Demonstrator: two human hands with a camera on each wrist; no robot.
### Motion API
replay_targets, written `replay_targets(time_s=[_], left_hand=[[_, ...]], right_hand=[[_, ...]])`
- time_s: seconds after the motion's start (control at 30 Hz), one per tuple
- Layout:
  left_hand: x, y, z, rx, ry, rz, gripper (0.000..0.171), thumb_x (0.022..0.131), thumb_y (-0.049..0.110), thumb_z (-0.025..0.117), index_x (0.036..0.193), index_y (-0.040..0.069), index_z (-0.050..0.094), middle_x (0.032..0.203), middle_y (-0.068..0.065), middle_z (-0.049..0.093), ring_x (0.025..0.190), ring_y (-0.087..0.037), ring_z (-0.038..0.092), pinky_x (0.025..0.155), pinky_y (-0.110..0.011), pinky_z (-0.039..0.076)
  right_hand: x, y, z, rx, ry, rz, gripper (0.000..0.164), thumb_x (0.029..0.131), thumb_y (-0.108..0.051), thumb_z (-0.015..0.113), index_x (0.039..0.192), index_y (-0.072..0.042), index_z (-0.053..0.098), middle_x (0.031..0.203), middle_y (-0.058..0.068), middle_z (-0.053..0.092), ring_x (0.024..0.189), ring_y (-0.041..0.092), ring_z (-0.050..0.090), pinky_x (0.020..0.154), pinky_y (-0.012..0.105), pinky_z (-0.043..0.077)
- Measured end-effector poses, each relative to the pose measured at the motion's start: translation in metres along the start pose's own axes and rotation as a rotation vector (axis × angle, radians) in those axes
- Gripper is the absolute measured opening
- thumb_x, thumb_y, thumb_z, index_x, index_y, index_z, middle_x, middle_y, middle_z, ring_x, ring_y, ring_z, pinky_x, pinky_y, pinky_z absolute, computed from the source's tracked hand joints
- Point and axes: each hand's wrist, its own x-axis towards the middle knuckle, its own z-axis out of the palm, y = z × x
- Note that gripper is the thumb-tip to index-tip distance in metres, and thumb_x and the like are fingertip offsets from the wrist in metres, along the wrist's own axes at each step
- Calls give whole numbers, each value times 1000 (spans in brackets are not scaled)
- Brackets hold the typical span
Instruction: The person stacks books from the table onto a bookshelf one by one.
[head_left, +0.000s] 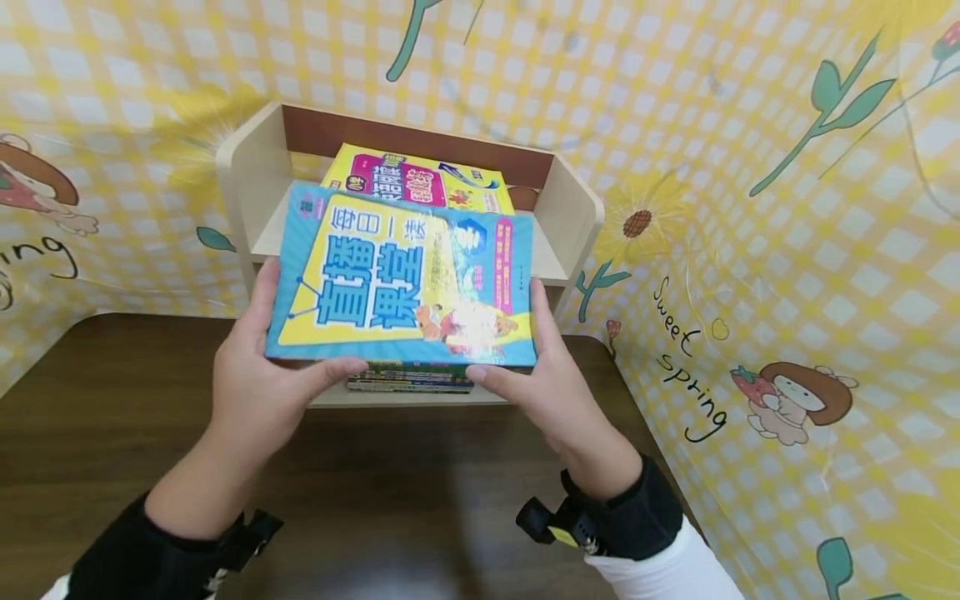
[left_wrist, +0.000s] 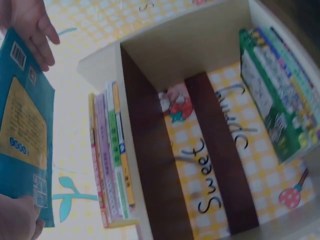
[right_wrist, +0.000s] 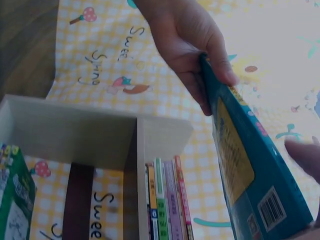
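Note:
A blue and yellow picture-covered book (head_left: 472,250) is held level in front of a small wooden shelf (head_left: 573,208), cover facing up. My left hand (head_left: 258,375) grips its left end, thumb along the near edge and fingers at the side and underneath. At the other end my right hand (head_left: 558,387) grips it likewise. The back cover with its barcode shows in the right wrist view, where my left hand (right_wrist: 182,40) pinches the far end. Behind the held book, a yellow and pink book (head_left: 420,177) tops the stack on the upper shelf.
Several books (head_left: 408,379) lie stacked in the lower compartment; a green book (left_wrist: 270,100) shows among them in the left wrist view. The shelf stands on a dark wooden surface (head_left: 360,492). Yellow checked cloth (head_left: 525,50) covers the back and sides.

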Motion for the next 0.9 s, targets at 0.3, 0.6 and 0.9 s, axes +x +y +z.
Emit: replay_targets(time_s=[0.3, 0.6, 0.9], left_hand=[[53, 8, 2, 11, -67, -134, 106, 78, 24, 81, 156, 26, 9, 152, 0, 38, 115, -11, 53, 84, -9, 47], [92, 8, 3, 147, -150, -244, 95, 77, 45, 78, 152, 21, 26, 124, -5, 59, 81, -9, 56, 62, -19, 44], [114, 3, 1, 295, -190, -227, 87, 79, 49, 75, 146, 10, 35, 134, -12, 39, 107, -24, 44, 78, -29, 42]], right_hand=[[50, -12, -13, -56, 16, 23, 104, 87, 2, 67, 155, -28, -5, 155, -2, 31, 124, 14, 51, 108, 32, 38], [89, -11, -21, -112, 12, 80, 88, 92, -4, 63, 156, -20, 5, 147, 5, 41, 128, 15, 39, 114, 35, 25], [101, -7, -16, -255, 88, 80, 85, 92, -22, 66, 156, -25, 10, 153, 1, 31, 141, 17, 24, 117, 41, 19]])
